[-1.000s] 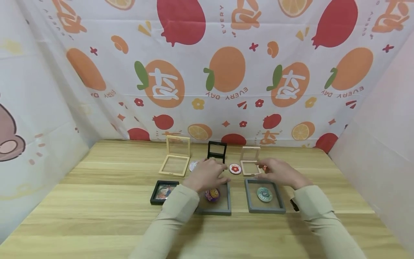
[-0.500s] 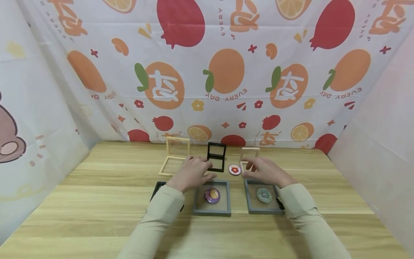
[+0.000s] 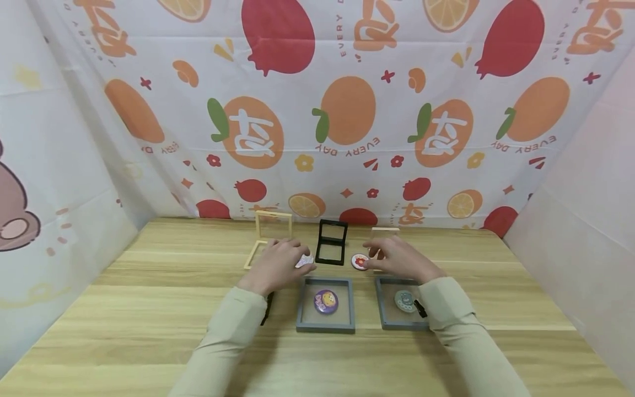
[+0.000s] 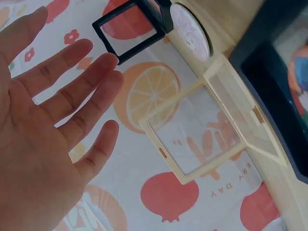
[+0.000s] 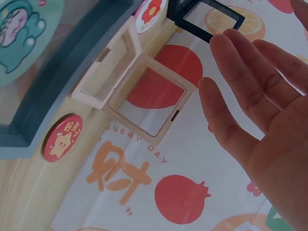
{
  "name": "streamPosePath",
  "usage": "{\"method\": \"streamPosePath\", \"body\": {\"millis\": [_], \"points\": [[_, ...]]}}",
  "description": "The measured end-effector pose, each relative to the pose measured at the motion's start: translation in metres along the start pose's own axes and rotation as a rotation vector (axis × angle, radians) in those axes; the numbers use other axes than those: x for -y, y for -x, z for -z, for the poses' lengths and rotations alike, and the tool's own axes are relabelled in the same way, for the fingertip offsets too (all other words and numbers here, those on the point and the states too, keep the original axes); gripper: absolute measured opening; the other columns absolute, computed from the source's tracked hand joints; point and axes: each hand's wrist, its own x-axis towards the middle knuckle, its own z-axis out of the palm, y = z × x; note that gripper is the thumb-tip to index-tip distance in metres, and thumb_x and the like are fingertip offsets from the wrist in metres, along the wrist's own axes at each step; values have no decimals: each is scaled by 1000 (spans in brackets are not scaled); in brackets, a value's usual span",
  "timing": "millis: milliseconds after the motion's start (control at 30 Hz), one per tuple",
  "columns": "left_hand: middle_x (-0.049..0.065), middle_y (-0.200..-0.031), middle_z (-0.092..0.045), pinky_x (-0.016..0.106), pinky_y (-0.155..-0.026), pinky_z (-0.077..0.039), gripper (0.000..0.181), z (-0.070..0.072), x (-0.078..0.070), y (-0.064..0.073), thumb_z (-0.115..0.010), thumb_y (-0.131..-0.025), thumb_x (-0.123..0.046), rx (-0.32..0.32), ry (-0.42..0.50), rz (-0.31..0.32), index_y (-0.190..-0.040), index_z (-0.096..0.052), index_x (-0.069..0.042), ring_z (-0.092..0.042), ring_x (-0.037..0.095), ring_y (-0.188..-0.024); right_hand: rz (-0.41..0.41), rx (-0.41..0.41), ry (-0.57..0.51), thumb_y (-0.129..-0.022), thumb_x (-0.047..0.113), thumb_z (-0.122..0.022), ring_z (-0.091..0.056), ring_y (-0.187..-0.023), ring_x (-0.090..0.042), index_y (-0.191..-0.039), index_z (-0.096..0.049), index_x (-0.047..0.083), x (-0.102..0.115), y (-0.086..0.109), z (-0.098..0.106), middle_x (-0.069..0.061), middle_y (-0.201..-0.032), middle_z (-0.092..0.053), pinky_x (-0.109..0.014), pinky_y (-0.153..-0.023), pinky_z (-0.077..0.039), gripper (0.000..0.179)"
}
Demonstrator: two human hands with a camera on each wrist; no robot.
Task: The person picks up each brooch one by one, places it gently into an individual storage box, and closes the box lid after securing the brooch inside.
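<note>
My left hand [image 3: 278,264] hovers by the pale yellow frame [image 4: 192,132], its fingers spread and holding nothing. Beside its thumb lies a round white-and-purple badge [image 3: 304,261]. My right hand [image 3: 404,259], fingers relaxed and also holding nothing, is over the small cream frame [image 5: 147,98]. Its thumb tip appears close to a round badge with a red flower [image 3: 360,262]; contact cannot be told. Between the hands an open black frame [image 3: 331,242] stands. Nearer me, a grey frame [image 3: 324,328] holds a purple badge [image 3: 326,301], and another grey frame [image 3: 383,309] a teal badge [image 3: 405,301].
A red star badge [image 5: 62,137] lies beside the cream frame in the right wrist view. A dark frame with a picture [image 4: 262,62] is at the right of the left wrist view, mostly covered by the left arm in the head view. A fruit-print cloth [image 3: 347,110] hangs behind the wooden table [image 3: 124,331].
Both hands have moved left: the left from over the left grey frame and black frame towards the pale yellow frame, the right from beside the red star badge to over the cream frame.
</note>
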Motion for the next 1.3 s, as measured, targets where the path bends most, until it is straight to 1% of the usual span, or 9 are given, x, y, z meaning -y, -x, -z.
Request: {"method": "streamPosePath", "body": {"millis": [233, 400, 467, 633, 800, 967, 1067, 1133, 1300], "points": [[11, -108, -70, 55, -98, -42, 32, 4, 8, 8, -71, -96, -33, 8, -6, 43, -111, -74, -4, -63, 35, -110, 13, 9, -8, -92, 20, -75, -67, -86, -19, -125, -65, -6, 3, -7, -3, -8, -98, -72, -36, -77, -57, 43], [13, -115, -70, 59, -101, -41, 31, 5, 19, 15, -71, -96, -32, 22, -26, 68, -111, -74, -5, -60, 37, -117, 21, 16, -28, -94, 18, -74, -68, -86, -20, -124, -65, -8, 4, -10, -5, -9, -96, -72, -37, -76, -58, 41], [14, -118, -69, 60, -99, -42, 32, 5, 24, 18, -71, -97, -32, 25, -32, 77, -112, -73, -4, -59, 38, -118, 26, 21, -26, -94, 18, -73, -68, -87, -20, -124, -65, -8, 4, -12, -6, -10, -97, -73, -38, -77, -58, 41], [16, -119, -69, 61, -92, -46, 35, 9, 37, 29, -69, -97, -31, 8, -28, 109, -117, -72, -2, -64, 40, -111, 33, 29, -18, -95, 20, -72, -69, -88, -19, -125, -65, -7, 6, -16, -9, -9, -97, -73, -38, -79, -57, 41], [17, -120, -69, 63, -92, -45, 35, 11, 47, 36, -69, -98, -30, -3, -3, 137, -118, -72, -2, -62, 41, -115, 32, 28, -19, -95, 20, -71, -68, -87, -17, -125, -66, -5, 8, -19, -11, -8, -98, -73, -37, -79, -57, 39], [18, -120, -69, 63, -93, -44, 35, 10, 52, 38, -68, -98, -31, 1, -5, 141, -117, -72, -2, -61, 41, -115, 33, 20, -27, -95, 20, -72, -67, -85, -17, -125, -67, -4, 8, -21, -12, -9, -99, -73, -36, -77, -57, 38], [18, -118, -69, 62, -93, -44, 34, 9, 53, 40, -68, -98, -31, 6, -5, 157, -115, -73, -3, -61, 41, -114, 47, 18, -26, -95, 19, -72, -68, -84, -16, -125, -67, -4, 10, -23, -13, -9, -99, -73, -36, -76, -58, 38], [17, -117, -70, 62, -92, -44, 33, 8, 54, 42, -68, -98, -31, 23, -9, 171, -115, -72, -3, -61, 39, -112, 47, 19, -27, -95, 20, -72, -68, -85, -16, -125, -67, -4, 11, -24, -14, -9, -99, -73, -36, -77, -58, 38], [16, -116, -70, 61, -92, -43, 31, 5, 55, 47, -69, -97, -29, 49, -29, 188, -115, -72, -3, -61, 38, -110, 14, 29, -31, -96, 22, -72, -68, -87, -17, -126, -66, -3, 14, -27, -17, -9, -102, -73, -37, -79, -58, 40]]}}
